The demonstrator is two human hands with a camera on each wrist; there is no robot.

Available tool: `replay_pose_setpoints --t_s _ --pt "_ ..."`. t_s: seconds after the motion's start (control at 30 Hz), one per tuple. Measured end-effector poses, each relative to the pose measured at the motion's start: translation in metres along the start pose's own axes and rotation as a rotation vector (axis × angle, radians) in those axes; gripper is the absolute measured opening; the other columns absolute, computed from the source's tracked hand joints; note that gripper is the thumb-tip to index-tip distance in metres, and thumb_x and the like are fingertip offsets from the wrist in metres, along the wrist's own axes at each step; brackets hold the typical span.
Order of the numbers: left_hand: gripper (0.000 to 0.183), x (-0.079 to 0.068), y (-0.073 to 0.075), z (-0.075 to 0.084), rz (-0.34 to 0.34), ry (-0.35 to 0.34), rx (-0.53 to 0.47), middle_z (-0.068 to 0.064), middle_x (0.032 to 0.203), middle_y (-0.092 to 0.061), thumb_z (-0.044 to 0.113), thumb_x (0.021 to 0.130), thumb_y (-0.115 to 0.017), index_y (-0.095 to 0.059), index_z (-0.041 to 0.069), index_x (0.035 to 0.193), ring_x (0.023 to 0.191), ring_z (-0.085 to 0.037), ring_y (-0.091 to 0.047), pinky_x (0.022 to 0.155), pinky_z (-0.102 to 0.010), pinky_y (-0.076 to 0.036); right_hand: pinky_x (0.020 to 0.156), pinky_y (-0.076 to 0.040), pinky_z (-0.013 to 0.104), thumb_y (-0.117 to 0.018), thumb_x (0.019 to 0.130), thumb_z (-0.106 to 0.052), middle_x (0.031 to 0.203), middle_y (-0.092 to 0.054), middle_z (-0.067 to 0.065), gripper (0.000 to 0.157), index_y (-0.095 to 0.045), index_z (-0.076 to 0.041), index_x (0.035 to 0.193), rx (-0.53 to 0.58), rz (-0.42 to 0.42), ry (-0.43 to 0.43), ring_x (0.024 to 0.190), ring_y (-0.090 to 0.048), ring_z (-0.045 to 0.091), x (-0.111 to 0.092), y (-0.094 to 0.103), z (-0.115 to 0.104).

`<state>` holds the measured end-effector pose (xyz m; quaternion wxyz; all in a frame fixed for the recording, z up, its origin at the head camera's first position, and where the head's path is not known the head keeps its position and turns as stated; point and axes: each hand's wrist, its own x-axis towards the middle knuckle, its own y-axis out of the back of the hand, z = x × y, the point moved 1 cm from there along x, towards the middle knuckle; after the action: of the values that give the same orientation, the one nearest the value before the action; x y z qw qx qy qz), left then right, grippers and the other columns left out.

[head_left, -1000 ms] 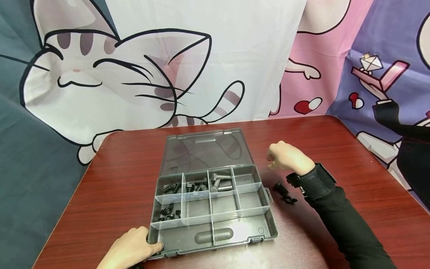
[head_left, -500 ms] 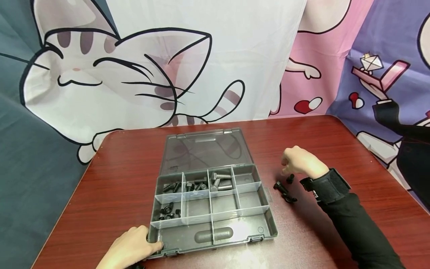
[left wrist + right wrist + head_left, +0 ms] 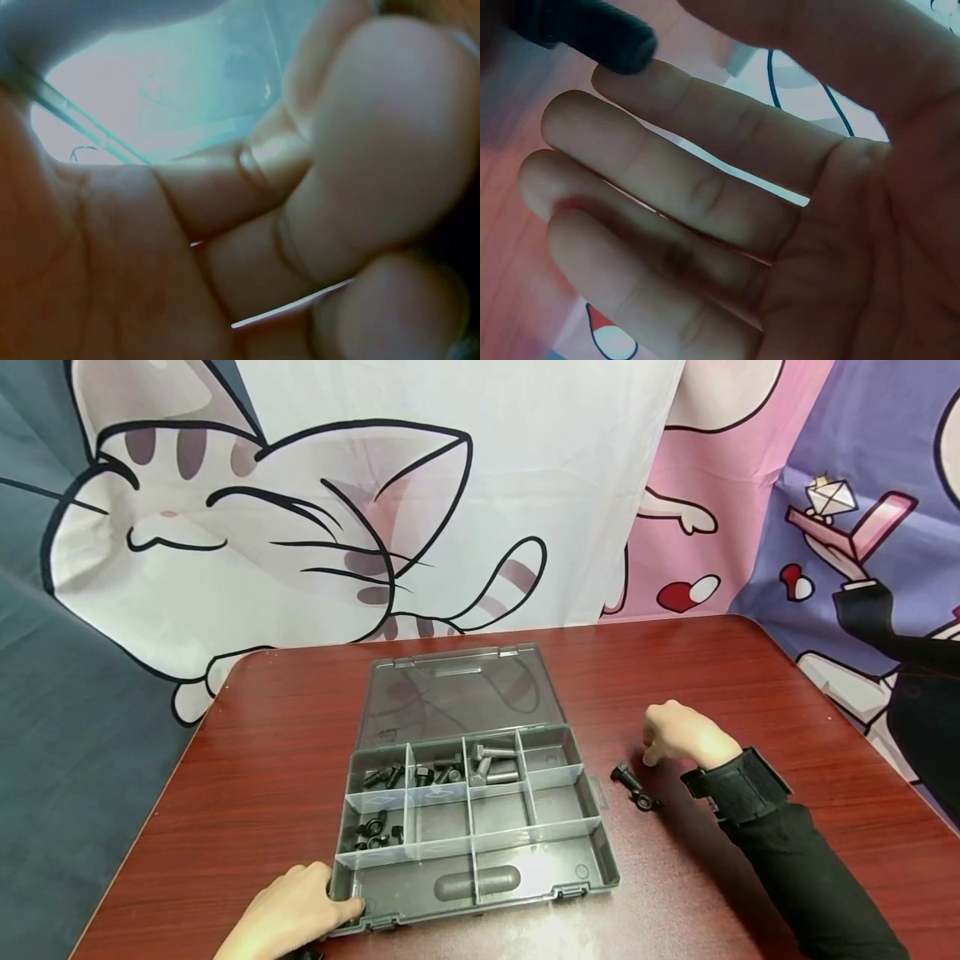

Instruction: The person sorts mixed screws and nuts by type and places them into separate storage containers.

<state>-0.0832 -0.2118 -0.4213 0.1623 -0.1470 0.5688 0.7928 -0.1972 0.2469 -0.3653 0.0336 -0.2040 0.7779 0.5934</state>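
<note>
At the near left corner of a grey compartment box (image 3: 420,914), my left hand (image 3: 288,910) grips the wall, thumb over the rim. My curled left fingers (image 3: 262,247) fill the left wrist view. Beyond the box's right side, my right hand (image 3: 686,735) reaches down to the table. In the right wrist view its fingers (image 3: 682,172) are extended, with a black bolt (image 3: 592,34) right at the index fingertip; the thumb tip is out of frame. That bolt is hidden in the head view. Another black bolt (image 3: 626,777) and a nut (image 3: 642,802) lie beside this hand.
The clear lid (image 3: 457,693) lies folded back behind the box. Black bolts (image 3: 386,777) fill the back left compartments, silver bolts (image 3: 495,768) the third one, and black nuts (image 3: 375,831) the middle left one. A printed cloth (image 3: 570,493) hangs behind the table.
My right hand has moved right and toward me, from beside the lid down to the loose black hardware. The bolt seen by its fingertips half a second ago is now covered. My left hand stays put.
</note>
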Motion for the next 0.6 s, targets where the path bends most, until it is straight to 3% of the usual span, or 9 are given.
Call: replay_pose_setpoints --t_s 0.23,0.6 --pt "0.033 -0.003 0.001 0.002 0.028 -0.015 0.001 -0.001 0.059 -0.047 0.037 0.067 -0.066 -0.049 0.01 0.061 0.053 -0.019 -0.043 0.049 -0.039 -0.036 0.053 -0.045 0.036 -0.073 0.065 -0.001 0.078 -0.06 0.011 0.019 -0.066 0.002 0.082 0.015 -0.001 -0.001 0.065 -0.056 0.023 0.0 -0.009 0.003" --pt "0.033 -0.002 0.0 0.001 0.001 0.006 -0.003 -0.002 0.061 -0.048 0.038 0.068 -0.066 -0.051 0.009 0.064 0.054 -0.019 -0.044 0.049 -0.04 -0.037 0.048 -0.041 0.034 -0.064 0.06 0.007 0.067 -0.056 0.006 0.014 -0.062 -0.002 0.07 -0.02 0.101 0.04 0.055 -0.049 0.019 0.0 -0.012 0.004"
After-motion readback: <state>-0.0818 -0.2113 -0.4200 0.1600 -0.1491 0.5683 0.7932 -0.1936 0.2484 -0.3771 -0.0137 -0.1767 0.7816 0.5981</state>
